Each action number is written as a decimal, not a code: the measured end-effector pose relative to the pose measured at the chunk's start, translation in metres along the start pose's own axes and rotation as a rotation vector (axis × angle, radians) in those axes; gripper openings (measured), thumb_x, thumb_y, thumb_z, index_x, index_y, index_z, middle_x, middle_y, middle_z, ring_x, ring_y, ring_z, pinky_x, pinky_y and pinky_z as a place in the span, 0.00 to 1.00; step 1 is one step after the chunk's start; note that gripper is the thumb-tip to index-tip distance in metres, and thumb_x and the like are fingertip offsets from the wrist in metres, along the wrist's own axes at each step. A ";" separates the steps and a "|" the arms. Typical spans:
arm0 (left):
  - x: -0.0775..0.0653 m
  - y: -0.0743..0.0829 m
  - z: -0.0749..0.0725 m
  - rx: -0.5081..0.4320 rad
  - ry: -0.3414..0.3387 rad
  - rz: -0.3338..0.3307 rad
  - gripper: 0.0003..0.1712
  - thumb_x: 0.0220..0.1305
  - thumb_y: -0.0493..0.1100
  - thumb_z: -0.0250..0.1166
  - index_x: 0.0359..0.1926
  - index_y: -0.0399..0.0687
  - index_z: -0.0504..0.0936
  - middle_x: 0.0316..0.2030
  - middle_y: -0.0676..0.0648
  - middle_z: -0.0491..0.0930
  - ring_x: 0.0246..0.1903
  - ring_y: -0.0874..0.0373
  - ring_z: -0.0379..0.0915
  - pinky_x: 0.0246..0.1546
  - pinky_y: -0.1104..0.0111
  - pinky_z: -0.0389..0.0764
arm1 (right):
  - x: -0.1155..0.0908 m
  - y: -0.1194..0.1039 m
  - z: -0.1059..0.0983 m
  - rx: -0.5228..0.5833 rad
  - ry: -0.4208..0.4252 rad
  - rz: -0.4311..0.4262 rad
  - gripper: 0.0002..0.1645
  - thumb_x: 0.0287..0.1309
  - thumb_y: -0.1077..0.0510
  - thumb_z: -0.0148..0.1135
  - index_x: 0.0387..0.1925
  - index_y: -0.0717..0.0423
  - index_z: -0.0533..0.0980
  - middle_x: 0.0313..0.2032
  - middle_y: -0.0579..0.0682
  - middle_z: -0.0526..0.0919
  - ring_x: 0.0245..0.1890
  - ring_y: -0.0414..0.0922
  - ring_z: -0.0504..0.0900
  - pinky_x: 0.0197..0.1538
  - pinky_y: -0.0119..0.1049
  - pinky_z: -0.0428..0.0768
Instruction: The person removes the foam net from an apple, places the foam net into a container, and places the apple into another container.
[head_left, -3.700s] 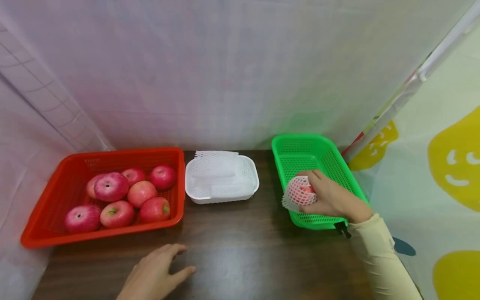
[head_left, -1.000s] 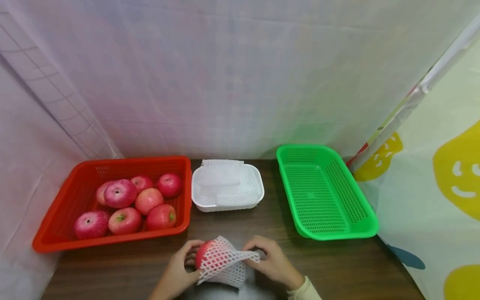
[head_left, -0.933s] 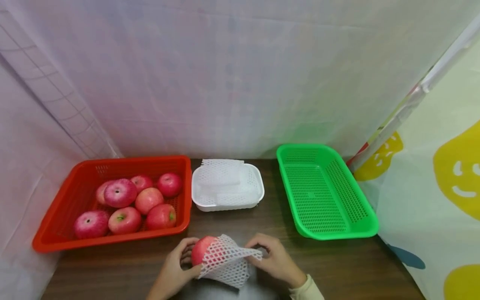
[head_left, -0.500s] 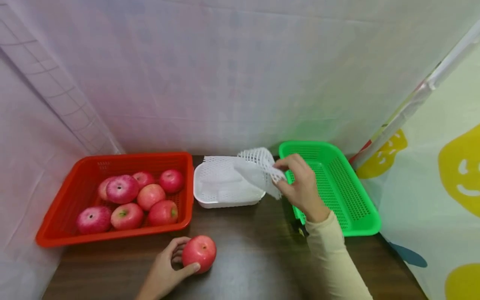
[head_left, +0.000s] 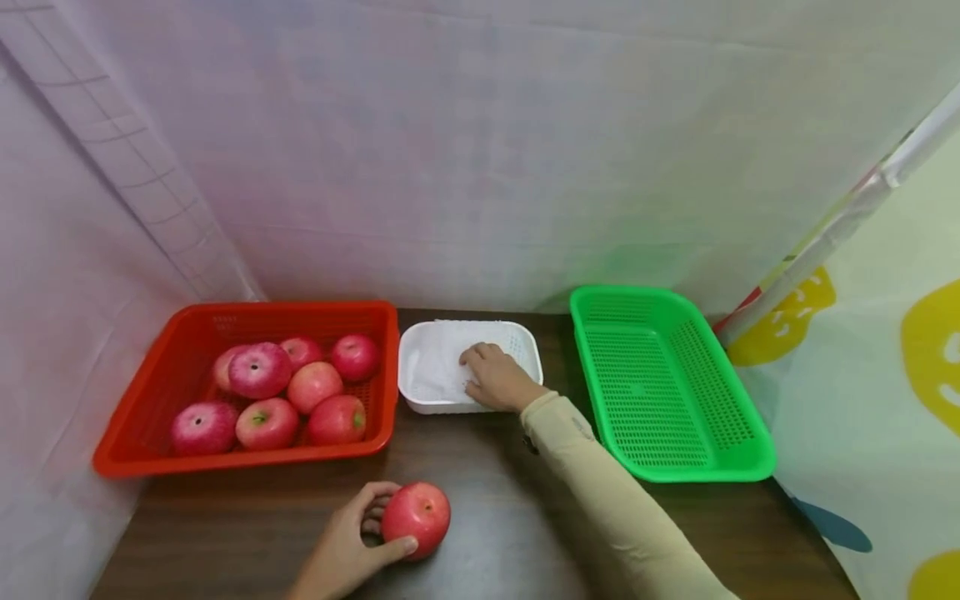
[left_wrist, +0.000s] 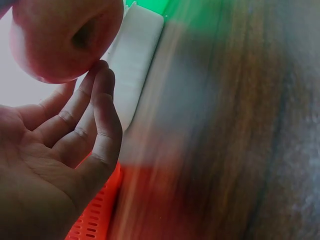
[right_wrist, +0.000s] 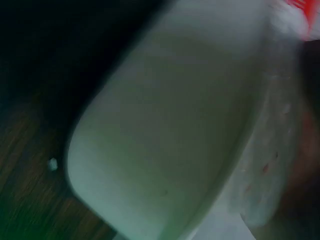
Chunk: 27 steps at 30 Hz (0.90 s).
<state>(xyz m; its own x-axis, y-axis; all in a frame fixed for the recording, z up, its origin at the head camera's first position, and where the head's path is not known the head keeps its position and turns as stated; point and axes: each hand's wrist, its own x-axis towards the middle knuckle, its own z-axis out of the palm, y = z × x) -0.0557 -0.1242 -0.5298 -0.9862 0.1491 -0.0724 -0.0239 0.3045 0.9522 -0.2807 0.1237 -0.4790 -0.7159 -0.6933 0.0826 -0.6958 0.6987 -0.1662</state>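
Low over the near middle of the table, my left hand [head_left: 352,533] grips a bare red apple [head_left: 420,517] from its left side, thumb in front and fingers behind. Fingertips touch the apple's [left_wrist: 65,40] underside in the left wrist view. My right hand [head_left: 498,379] reaches into a small white basket [head_left: 442,408], its fingers resting on white foam nets [head_left: 435,358] that lie flat inside. The palm hides part of the nets. Dark and blurred, the right wrist view is filled mostly by the white basket's outer wall [right_wrist: 150,125].
To the left stands a red basket [head_left: 247,458] with several apples [head_left: 315,387] in it. A green basket [head_left: 645,400] is at the right, its perforated floor showing. A pale cloth wall [head_left: 480,167] rises right behind all the baskets.
The foam net came off the apple, and my right hand carried it to the white basket. The nets now lie lower inside its rim. My left hand kept the apple.
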 end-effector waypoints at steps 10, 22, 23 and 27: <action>0.005 0.007 -0.001 0.045 -0.001 -0.038 0.35 0.47 0.48 0.82 0.55 0.46 0.76 0.44 0.48 0.79 0.37 0.57 0.77 0.39 0.68 0.81 | -0.037 -0.007 -0.038 0.068 0.161 -0.080 0.35 0.57 0.50 0.68 0.63 0.60 0.70 0.61 0.59 0.73 0.62 0.55 0.71 0.64 0.49 0.70; 0.015 0.059 -0.058 0.428 0.101 0.298 0.40 0.43 0.63 0.81 0.55 0.55 0.76 0.46 0.58 0.80 0.36 0.64 0.75 0.36 0.65 0.80 | -0.127 -0.031 -0.041 0.141 0.364 -0.051 0.35 0.58 0.47 0.70 0.63 0.54 0.71 0.57 0.49 0.77 0.58 0.50 0.75 0.57 0.50 0.74; 0.019 0.067 -0.068 0.482 0.110 0.318 0.41 0.43 0.65 0.80 0.56 0.55 0.76 0.47 0.57 0.80 0.37 0.62 0.75 0.37 0.63 0.81 | -0.133 -0.032 -0.039 0.154 0.359 -0.038 0.34 0.58 0.47 0.69 0.63 0.54 0.71 0.56 0.48 0.77 0.58 0.49 0.75 0.57 0.50 0.74; 0.047 0.100 -0.108 0.660 0.119 0.296 0.47 0.45 0.73 0.75 0.58 0.50 0.73 0.48 0.49 0.80 0.41 0.53 0.76 0.37 0.54 0.82 | -0.151 -0.034 -0.028 0.205 0.337 0.003 0.33 0.59 0.46 0.70 0.63 0.51 0.73 0.55 0.45 0.78 0.57 0.46 0.75 0.57 0.48 0.74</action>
<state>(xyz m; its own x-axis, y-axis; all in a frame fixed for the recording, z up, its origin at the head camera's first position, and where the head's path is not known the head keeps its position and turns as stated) -0.1222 -0.1880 -0.4062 -0.9479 0.2217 0.2288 0.3136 0.7760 0.5473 -0.1500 0.2096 -0.4585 -0.7203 -0.5707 0.3943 -0.6923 0.6272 -0.3568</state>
